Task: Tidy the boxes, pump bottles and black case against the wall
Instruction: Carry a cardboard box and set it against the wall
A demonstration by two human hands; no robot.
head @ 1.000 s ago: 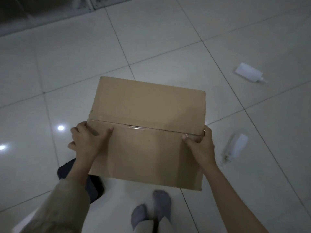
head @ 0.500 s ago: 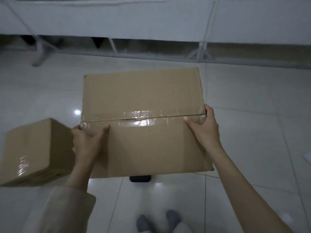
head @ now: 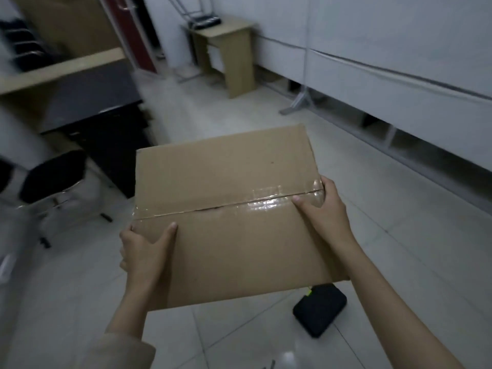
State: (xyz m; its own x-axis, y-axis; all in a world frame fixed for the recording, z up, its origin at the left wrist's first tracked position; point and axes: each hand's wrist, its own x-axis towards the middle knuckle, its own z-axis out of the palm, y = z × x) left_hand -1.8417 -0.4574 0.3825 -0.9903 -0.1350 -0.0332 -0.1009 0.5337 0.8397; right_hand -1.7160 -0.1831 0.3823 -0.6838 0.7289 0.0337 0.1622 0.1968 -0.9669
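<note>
**K:** Cardboard box [head: 231,209] is held off the floor, one hand per side. Left hand [head: 143,249] grips the left edge, thumb flat on top, fingers wrapped round the side. Right hand [head: 323,211] grips the right edge, thumb lying on the taped seam, fingers curled over the side.

**M:** Seam state?

**K:** Clear tape [head: 269,199] runs along the centre seam from one hand to the other. A slit shows in it about midway between the thumbs. Flaps are closed. The box is tilted, its right-hand end further from the body.

**M:** Sleeves?

**K:** Beige sleeve [head: 119,350] on the left forearm. Right forearm is bare.

**M:** Other task items?

**K:** Black case [head: 320,308] lies on the floor tiles [head: 399,249], below the right forearm, its upper edge hidden under the box's near right corner. There's a small yellow-green mark at that edge. Can't see any pump bottles in this view.

**M:** Surroundings?

**K:** Ahead of the right hand: white wall panels [head: 386,49] on grey metal feet, with a gap along the bottom. Beyond the box, against those panels, a small wooden desk [head: 226,49]. Out past the left hand: a black chair [head: 53,179] on a metal frame and a dark cabinet [head: 106,123] under a light wood top. Far end: a dark red door [head: 127,30], blurred.
</note>
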